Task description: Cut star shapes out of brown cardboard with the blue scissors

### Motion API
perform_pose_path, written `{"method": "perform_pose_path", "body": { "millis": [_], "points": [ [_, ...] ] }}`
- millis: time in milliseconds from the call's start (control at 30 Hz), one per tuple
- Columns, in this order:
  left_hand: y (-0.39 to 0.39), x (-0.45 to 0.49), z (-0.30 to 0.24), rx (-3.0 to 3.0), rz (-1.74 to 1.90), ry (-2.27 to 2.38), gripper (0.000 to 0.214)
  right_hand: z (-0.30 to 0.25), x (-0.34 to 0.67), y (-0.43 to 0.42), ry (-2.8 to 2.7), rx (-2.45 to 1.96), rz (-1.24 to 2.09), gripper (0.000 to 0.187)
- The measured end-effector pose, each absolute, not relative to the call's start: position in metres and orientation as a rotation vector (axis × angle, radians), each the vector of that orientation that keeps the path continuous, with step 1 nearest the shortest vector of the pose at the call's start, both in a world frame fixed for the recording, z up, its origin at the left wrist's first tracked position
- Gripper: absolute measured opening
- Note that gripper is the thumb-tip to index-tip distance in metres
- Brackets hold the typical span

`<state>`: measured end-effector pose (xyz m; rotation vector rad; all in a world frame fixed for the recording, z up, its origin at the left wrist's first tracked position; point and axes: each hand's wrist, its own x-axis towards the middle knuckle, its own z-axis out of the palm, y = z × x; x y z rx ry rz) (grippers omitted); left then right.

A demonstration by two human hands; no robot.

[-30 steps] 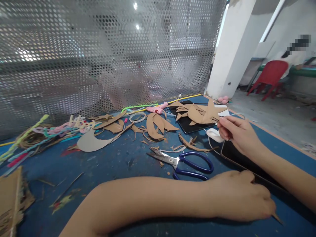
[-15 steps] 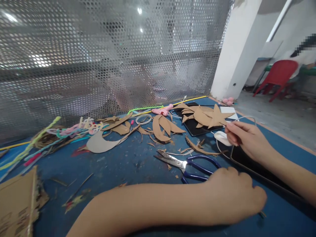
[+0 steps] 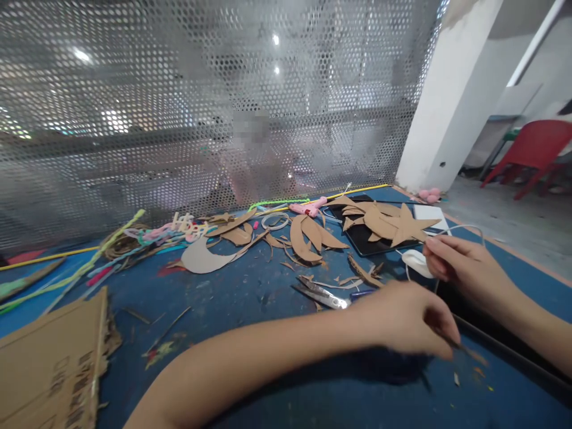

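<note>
My right hand (image 3: 465,262) pinches one point of a cardboard star (image 3: 404,227), which is held over a pile of cut cardboard pieces. Reaching across from the left, my left hand (image 3: 409,316) is closed with its fingertips over the table at the right. A thin brown cardboard scrap (image 3: 472,356) sticks out from its fingers, somewhat blurred. Scissors (image 3: 328,296) lie open-bladed behind my left forearm, their dark blue handles mostly hidden by it. Several curved cardboard pieces (image 3: 297,239) and trimmings lie beyond the scissors.
A pink glue gun (image 3: 309,207), a grey crescent (image 3: 203,257) and pastel twisted cords (image 3: 165,232) lie along the mesh wall (image 3: 201,107). A printed cardboard sheet (image 3: 49,363) is at front left. A white mouse (image 3: 417,263) and dark tablet (image 3: 364,241) are near my right hand.
My left hand has turned, so its thumb side and a scrap now show, and its arm covers more of the scissor handles. My right hand still holds the star. The whole view has shifted.
</note>
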<state>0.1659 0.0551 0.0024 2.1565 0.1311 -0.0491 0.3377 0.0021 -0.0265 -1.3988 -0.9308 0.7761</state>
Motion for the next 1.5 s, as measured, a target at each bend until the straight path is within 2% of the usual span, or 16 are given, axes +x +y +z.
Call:
{"method": "perform_pose_path", "body": {
  "millis": [67,133,300,333,400,500,600,767,867,1133,1333,1433,1500],
  "points": [
    [0.089,0.160,0.023,1.922,-0.048,0.345,0.013,-0.023,0.336,0.002,-0.862,-1.365,0.788,0.038],
    [0.126,0.146,0.041,1.970,0.097,0.562,0.019,-0.021,0.335,0.003,-0.799,-1.325,0.788,0.037],
    [0.188,0.110,0.052,2.651,0.806,1.535,0.037,-0.021,0.334,0.004,-0.780,-1.305,0.778,0.035],
    [0.190,0.109,0.049,2.781,0.809,1.576,0.038,-0.022,0.334,0.004,-0.796,-1.312,0.774,0.035],
    [0.181,0.115,0.042,2.968,0.540,1.302,0.034,-0.022,0.334,0.004,-0.830,-1.332,0.756,0.035],
    [0.149,0.131,0.032,2.888,-0.030,0.625,0.031,-0.023,0.335,0.004,-0.858,-1.353,0.736,0.034],
    [0.117,0.142,0.021,2.983,-0.261,0.324,0.040,-0.023,0.336,0.003,-0.861,-1.348,0.739,0.033],
    [0.101,0.147,-0.006,3.174,-0.050,0.530,0.058,-0.026,0.338,0.003,-0.888,-1.362,0.727,0.035],
    [0.110,0.152,-0.019,3.197,0.040,0.562,0.061,-0.027,0.338,0.003,-0.903,-1.372,0.714,0.036],
    [0.130,0.154,-0.025,3.263,0.054,0.228,0.043,-0.021,0.333,0.001,-0.931,-1.415,0.738,0.037],
    [0.129,0.152,-0.024,3.321,0.095,0.152,0.026,-0.023,0.335,0.001,-0.907,-1.408,0.743,0.035],
    [0.141,0.151,-0.006,3.326,0.079,0.265,0.021,-0.022,0.334,0.001,-0.900,-1.404,0.743,0.036],
    [0.156,0.144,0.016,3.285,0.089,0.594,0.024,-0.021,0.334,0.001,-0.903,-1.405,0.747,0.037]
  ]
}}
